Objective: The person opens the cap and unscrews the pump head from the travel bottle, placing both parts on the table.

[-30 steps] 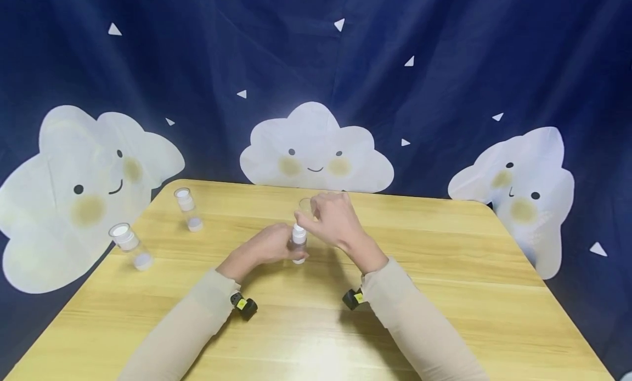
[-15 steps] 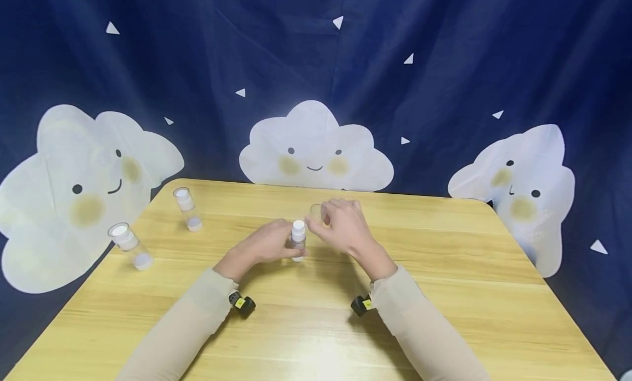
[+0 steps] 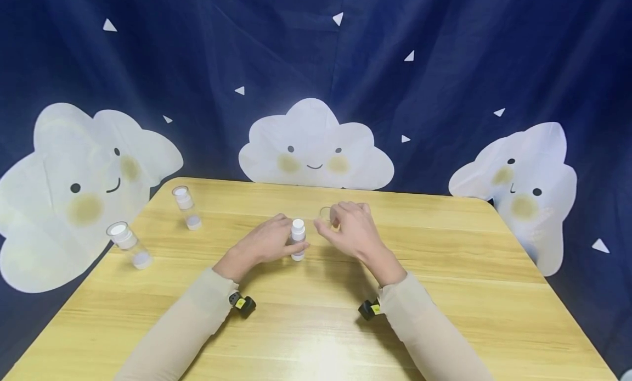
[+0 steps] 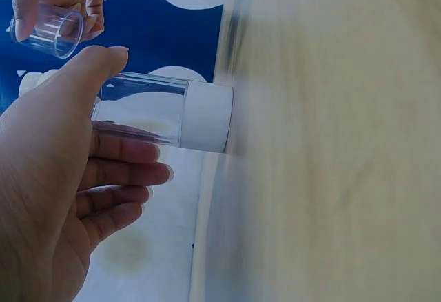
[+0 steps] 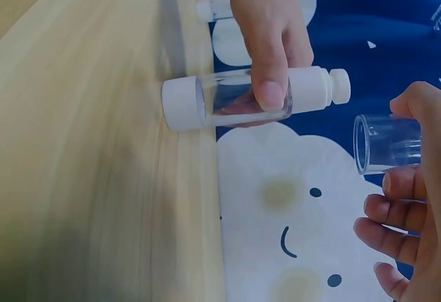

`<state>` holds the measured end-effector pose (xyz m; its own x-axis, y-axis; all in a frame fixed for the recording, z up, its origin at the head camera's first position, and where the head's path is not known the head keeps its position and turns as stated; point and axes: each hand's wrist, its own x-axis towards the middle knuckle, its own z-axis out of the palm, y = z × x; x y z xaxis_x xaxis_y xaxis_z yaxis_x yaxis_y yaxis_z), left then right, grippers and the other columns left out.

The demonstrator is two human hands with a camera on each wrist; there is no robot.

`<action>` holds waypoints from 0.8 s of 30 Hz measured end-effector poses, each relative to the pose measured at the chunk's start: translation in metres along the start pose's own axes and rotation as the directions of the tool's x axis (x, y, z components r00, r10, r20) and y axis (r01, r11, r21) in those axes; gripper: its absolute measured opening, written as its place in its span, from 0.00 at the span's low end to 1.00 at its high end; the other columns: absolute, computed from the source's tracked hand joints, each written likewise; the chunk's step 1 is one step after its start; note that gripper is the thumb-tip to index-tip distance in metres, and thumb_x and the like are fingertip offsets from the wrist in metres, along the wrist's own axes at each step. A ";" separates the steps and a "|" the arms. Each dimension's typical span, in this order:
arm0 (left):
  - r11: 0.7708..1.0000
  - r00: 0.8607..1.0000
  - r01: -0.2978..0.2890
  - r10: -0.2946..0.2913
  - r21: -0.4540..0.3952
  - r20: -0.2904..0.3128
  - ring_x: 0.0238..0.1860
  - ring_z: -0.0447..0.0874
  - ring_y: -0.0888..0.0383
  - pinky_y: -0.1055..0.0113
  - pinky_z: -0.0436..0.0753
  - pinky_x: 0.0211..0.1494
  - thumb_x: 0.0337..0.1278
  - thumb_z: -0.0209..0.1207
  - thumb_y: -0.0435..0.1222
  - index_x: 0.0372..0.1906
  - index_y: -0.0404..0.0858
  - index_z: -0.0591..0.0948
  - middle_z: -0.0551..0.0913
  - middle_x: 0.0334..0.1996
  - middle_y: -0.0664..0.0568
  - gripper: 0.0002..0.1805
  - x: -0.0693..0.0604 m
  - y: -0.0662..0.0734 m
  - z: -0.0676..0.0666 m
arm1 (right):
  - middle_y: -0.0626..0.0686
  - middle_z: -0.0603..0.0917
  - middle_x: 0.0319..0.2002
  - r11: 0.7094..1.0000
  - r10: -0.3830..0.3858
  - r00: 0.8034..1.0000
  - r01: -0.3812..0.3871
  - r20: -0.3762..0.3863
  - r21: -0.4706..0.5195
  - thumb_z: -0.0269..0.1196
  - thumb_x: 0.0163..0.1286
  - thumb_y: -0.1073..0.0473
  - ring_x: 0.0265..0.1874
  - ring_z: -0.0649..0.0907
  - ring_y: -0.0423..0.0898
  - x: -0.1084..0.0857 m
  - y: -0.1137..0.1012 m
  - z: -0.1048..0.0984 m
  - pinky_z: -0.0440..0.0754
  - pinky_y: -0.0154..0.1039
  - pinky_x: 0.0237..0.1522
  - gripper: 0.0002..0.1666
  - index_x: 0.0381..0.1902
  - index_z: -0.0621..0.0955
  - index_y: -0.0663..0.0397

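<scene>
A clear pump bottle (image 3: 298,239) with a white base and white pump top stands upright on the table, uncapped. My left hand (image 3: 264,239) holds it around the middle; in the left wrist view the thumb and fingers lie on either side of the clear body (image 4: 141,109). To its right, my right hand (image 3: 351,230) is raised above the table, pinching a clear cap (image 5: 391,142) between thumb and fingers. That cap's open end faces down, apart from the bottle. In the head view the hand covers most of it.
Two similar bottles with clear caps on stand at the table's left, one (image 3: 186,208) farther back and one (image 3: 129,245) nearer the left edge. A blue curtain (image 3: 316,51) with cloud prints hangs behind the wooden table (image 3: 444,315).
My right hand has moved from above the bottle to the right, carrying the clear cap away and baring the white pump top. The left hand has stayed on the bottle.
</scene>
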<state>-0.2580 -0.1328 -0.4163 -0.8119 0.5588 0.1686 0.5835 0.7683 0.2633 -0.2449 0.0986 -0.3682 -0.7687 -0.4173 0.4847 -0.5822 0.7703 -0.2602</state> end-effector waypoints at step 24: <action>0.999 0.999 -0.036 0.036 0.025 -0.026 0.36 0.72 0.58 0.62 0.75 0.47 0.62 0.56 0.59 0.33 0.48 0.81 0.77 0.30 0.61 0.19 0.000 -0.001 0.001 | 0.43 0.72 0.21 0.999 0.039 0.999 -0.039 -0.011 -0.027 0.56 0.66 0.36 0.26 0.72 0.44 -0.024 0.028 -0.008 0.68 0.50 0.49 0.25 0.21 0.71 0.47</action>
<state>-0.2584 -0.1332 -0.4170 -0.7904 0.5780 0.2030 0.6123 0.7554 0.2334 -0.2404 0.1346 -0.3805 -0.7878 -0.3814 0.4837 -0.5440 0.7990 -0.2560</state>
